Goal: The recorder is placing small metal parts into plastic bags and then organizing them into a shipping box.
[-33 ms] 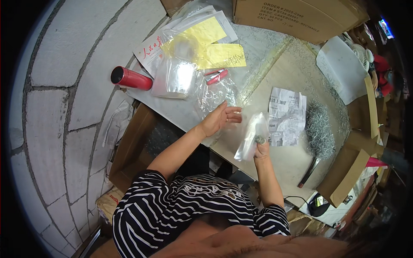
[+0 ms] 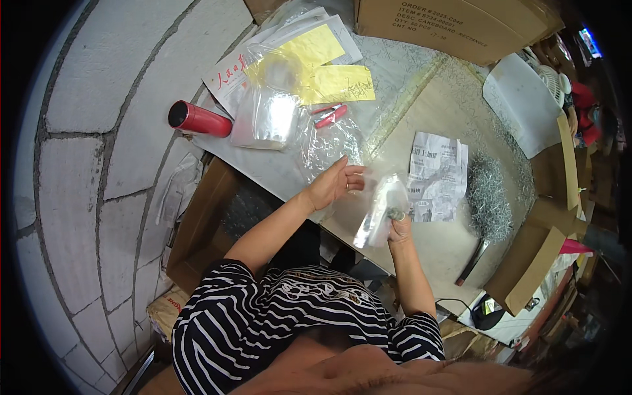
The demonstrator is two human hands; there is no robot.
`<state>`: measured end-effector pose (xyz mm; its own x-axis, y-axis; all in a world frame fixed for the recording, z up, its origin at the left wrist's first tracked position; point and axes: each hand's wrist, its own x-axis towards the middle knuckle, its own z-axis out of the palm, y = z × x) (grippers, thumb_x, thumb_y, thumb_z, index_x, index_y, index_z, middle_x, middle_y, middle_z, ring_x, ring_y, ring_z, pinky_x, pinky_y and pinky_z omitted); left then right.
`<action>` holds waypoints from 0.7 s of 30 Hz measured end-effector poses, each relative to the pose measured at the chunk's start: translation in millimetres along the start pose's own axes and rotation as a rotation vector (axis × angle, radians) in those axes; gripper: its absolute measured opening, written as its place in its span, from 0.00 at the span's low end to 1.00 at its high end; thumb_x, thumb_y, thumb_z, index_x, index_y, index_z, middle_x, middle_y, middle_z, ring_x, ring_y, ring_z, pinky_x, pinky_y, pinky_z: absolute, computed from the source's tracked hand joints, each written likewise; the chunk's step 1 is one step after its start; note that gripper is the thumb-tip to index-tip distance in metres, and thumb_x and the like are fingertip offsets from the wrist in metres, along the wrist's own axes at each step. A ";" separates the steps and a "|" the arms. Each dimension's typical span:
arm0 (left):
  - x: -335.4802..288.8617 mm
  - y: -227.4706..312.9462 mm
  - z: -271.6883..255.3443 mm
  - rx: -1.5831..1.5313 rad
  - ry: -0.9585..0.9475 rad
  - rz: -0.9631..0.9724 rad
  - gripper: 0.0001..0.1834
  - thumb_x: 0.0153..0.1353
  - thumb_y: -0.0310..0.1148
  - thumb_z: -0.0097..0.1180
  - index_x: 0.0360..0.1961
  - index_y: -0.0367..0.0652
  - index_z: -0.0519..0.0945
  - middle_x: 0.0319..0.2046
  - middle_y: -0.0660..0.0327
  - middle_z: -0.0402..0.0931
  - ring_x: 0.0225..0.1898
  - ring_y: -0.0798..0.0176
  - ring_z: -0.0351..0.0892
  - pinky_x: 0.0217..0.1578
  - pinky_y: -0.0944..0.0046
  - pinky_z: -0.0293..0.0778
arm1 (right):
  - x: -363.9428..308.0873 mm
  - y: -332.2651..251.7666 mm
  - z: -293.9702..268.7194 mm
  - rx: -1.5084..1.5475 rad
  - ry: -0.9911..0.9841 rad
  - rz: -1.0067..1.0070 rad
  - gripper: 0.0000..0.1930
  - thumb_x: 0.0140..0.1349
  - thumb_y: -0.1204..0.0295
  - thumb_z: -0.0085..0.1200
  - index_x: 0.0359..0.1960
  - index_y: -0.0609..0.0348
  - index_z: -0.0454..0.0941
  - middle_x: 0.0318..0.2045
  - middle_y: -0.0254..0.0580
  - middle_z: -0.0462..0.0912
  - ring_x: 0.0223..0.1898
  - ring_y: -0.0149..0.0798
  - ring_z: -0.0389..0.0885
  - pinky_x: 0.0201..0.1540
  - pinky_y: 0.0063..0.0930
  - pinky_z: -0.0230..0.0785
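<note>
A clear plastic bag (image 2: 380,207) hangs over the near part of the table, with my right hand (image 2: 399,228) closed on its right side. Something small and dark green shows at the thumb of that hand; what it is I cannot make out. My left hand (image 2: 336,183) is just left of the bag, fingers stretched out and apart, a ring on one finger. Whether its fingertips touch the bag's edge is unclear. Beyond the left hand lies a crumpled clear plastic bag (image 2: 331,150), with a red stapler (image 2: 330,116) at its far side.
A stack of clear bags (image 2: 266,122) lies beside a red flask (image 2: 199,119) at left, near yellow papers (image 2: 341,84). To the right are a printed sheet (image 2: 437,176) and a silver tinsel bundle (image 2: 489,197) with a dark handle. Cardboard boxes (image 2: 454,29) border the table.
The bag in my right hand has swung slightly, its lower end now a little farther left. My left fingers have drawn back slightly to the left.
</note>
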<state>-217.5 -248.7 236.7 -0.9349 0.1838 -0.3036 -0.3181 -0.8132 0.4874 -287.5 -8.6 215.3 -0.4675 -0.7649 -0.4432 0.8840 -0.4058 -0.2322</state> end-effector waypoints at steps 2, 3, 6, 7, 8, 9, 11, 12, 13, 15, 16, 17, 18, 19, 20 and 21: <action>-4.0 -20.7 -2.3 -0.088 0.059 -0.160 0.35 0.72 0.56 0.31 0.60 0.34 0.68 0.51 0.53 0.76 0.52 0.60 0.76 0.54 0.57 0.71 | -4.0 -1.8 4.0 -0.053 0.015 0.035 0.34 0.46 0.84 0.62 0.59 0.64 0.68 0.48 0.46 0.80 0.48 0.41 0.81 0.55 0.37 0.74; -6.8 -33.7 -1.9 -0.094 0.062 -0.163 0.35 0.72 0.56 0.31 0.60 0.34 0.68 0.51 0.53 0.76 0.52 0.60 0.76 0.54 0.57 0.71 | -5.6 -3.4 6.4 -0.108 0.024 0.071 0.34 0.45 0.84 0.62 0.59 0.65 0.68 0.49 0.46 0.80 0.48 0.41 0.81 0.56 0.37 0.74; -17.1 -68.7 2.4 -0.136 0.178 -0.121 0.35 0.71 0.57 0.32 0.57 0.34 0.71 0.48 0.53 0.78 0.49 0.59 0.78 0.53 0.57 0.72 | -15.4 -9.3 0.3 -0.162 0.076 0.104 0.34 0.46 0.82 0.64 0.59 0.66 0.67 0.50 0.46 0.80 0.49 0.40 0.81 0.54 0.35 0.75; -23.8 -74.4 3.2 -0.218 0.111 -0.104 0.35 0.71 0.57 0.32 0.58 0.35 0.71 0.48 0.53 0.78 0.50 0.58 0.78 0.54 0.56 0.72 | -17.2 -10.7 0.8 -0.229 0.095 0.109 0.35 0.46 0.81 0.65 0.59 0.66 0.67 0.50 0.45 0.80 0.49 0.40 0.81 0.54 0.34 0.75; -29.6 -80.4 4.5 -0.301 0.044 -0.086 0.35 0.71 0.58 0.33 0.58 0.36 0.71 0.48 0.54 0.78 0.50 0.57 0.78 0.55 0.56 0.71 | -18.1 -13.2 1.8 -0.226 0.099 0.115 0.35 0.46 0.81 0.65 0.59 0.66 0.67 0.50 0.45 0.80 0.49 0.40 0.81 0.54 0.34 0.75; -33.1 -87.7 7.3 -0.305 0.050 -0.087 0.35 0.71 0.58 0.33 0.58 0.36 0.71 0.48 0.54 0.78 0.50 0.57 0.78 0.55 0.56 0.71 | -17.9 -17.1 3.4 -0.263 0.096 0.137 0.34 0.46 0.80 0.66 0.59 0.66 0.68 0.49 0.44 0.80 0.48 0.39 0.81 0.53 0.33 0.75; -36.4 -100.4 22.9 -0.352 0.276 -0.097 0.34 0.70 0.58 0.35 0.60 0.37 0.68 0.52 0.53 0.76 0.54 0.57 0.75 0.57 0.55 0.69 | -16.8 -26.0 -4.0 -0.300 0.101 0.159 0.34 0.47 0.80 0.66 0.59 0.66 0.69 0.48 0.43 0.80 0.47 0.38 0.82 0.52 0.32 0.75; -37.0 -112.7 23.4 -0.431 0.312 -0.074 0.36 0.69 0.58 0.37 0.64 0.37 0.63 0.57 0.51 0.72 0.58 0.55 0.71 0.59 0.53 0.67 | -13.8 -31.7 -18.3 -0.420 0.076 0.193 0.32 0.47 0.80 0.66 0.57 0.66 0.71 0.47 0.42 0.81 0.45 0.37 0.82 0.51 0.30 0.76; -40.2 -114.1 30.8 -0.435 0.312 -0.077 0.36 0.69 0.58 0.37 0.64 0.37 0.63 0.57 0.51 0.72 0.58 0.55 0.71 0.59 0.53 0.67 | -10.6 -36.3 -21.6 -0.540 0.052 0.224 0.30 0.47 0.80 0.66 0.55 0.66 0.72 0.46 0.41 0.82 0.44 0.35 0.82 0.50 0.29 0.76; -48.7 -115.2 45.6 -0.509 0.326 -0.038 0.38 0.68 0.59 0.38 0.66 0.37 0.59 0.61 0.50 0.67 0.62 0.53 0.67 0.62 0.51 0.63 | -6.0 -44.1 -27.7 -0.625 0.080 0.257 0.26 0.47 0.80 0.67 0.51 0.66 0.76 0.42 0.39 0.83 0.40 0.32 0.82 0.45 0.26 0.76; -50.6 -132.5 35.2 -0.656 0.187 -0.018 0.39 0.68 0.59 0.38 0.67 0.37 0.58 0.64 0.50 0.63 0.64 0.51 0.64 0.64 0.51 0.59 | -0.1 -46.8 -33.5 -0.765 0.059 0.366 0.25 0.47 0.80 0.67 0.50 0.67 0.77 0.40 0.39 0.84 0.39 0.31 0.82 0.44 0.25 0.76; -54.2 -140.5 37.0 -0.660 0.188 -0.017 0.39 0.68 0.59 0.38 0.67 0.37 0.58 0.64 0.50 0.63 0.64 0.51 0.64 0.64 0.51 0.59 | 3.5 -48.3 -38.9 -0.902 0.042 0.474 0.23 0.47 0.80 0.67 0.48 0.68 0.78 0.38 0.38 0.84 0.38 0.30 0.81 0.42 0.24 0.75; -58.4 -148.8 39.5 -0.582 0.194 0.022 0.38 0.68 0.58 0.38 0.66 0.37 0.58 0.64 0.50 0.63 0.64 0.51 0.64 0.64 0.51 0.58 | 6.0 -46.4 -44.3 -0.946 0.004 0.508 0.19 0.46 0.80 0.67 0.42 0.68 0.81 0.35 0.37 0.85 0.35 0.29 0.80 0.40 0.22 0.72; -63.7 -157.6 41.5 -0.504 0.201 0.059 0.37 0.69 0.57 0.39 0.66 0.36 0.58 0.64 0.50 0.63 0.64 0.51 0.63 0.65 0.51 0.57 | 9.1 -43.7 -43.1 -0.944 0.006 0.511 0.19 0.46 0.80 0.67 0.42 0.68 0.81 0.35 0.37 0.85 0.35 0.29 0.80 0.40 0.22 0.72; -71.0 -173.1 36.2 -0.307 0.305 0.054 0.32 0.69 0.51 0.42 0.65 0.36 0.61 0.62 0.51 0.66 0.62 0.53 0.66 0.63 0.51 0.59 | 14.0 -39.0 -38.8 -1.185 -0.076 0.549 0.17 0.46 0.79 0.66 0.40 0.68 0.82 0.33 0.37 0.84 0.33 0.30 0.80 0.39 0.24 0.72; -75.9 -185.5 27.5 -0.308 0.308 0.055 0.32 0.69 0.51 0.42 0.65 0.36 0.61 0.62 0.51 0.66 0.62 0.53 0.66 0.63 0.51 0.59 | 20.3 -33.4 -34.7 -1.424 -0.164 0.581 0.15 0.46 0.77 0.66 0.37 0.68 0.82 0.30 0.38 0.84 0.32 0.30 0.79 0.37 0.25 0.71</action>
<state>-91.8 -96.7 191.9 -0.8437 0.0000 -0.5368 -0.1634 -0.9525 0.2569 -326.5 6.8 184.0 0.0188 -0.7260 -0.6874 0.1642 0.6804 -0.7142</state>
